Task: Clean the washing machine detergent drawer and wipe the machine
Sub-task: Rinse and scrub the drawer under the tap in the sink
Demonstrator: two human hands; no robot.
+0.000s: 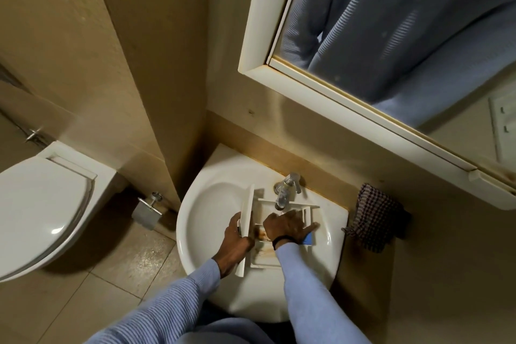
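Beige bathroom walls and a tiled floor surround a white sink (195, 220), fixed to the wall. Inside the sink's bowl lies the white drawer (265, 258), set under the sink's chrome tap (284, 190), its front panel (247, 215) toward the sink's left side. Brown stains mark the drawer's inner compartments.

At the sink's left half, the left hand (237, 240) grips the front panel, fingers curled round its edge. Over the sink's middle, the right hand (287, 225) rests inside the drawer with its fingers stretched out and pressed down, one finger pointing toward the sink's right rim; a dark band circles the wrist. A blue piece (307, 239) shows just beside that wrist; what it is cannot be told. Both arms wear pale blue ribbed sleeves.

Just right of the sink, a checked cloth (374, 218) hangs against the wall. Above the sink hangs a white-framed mirror (391, 22) reflecting the blue garment. Well left of the sink stands a white toilet (42, 204) with its lid down, and between the sink and the toilet a metal paper holder (146, 212) is mounted low on the wall.
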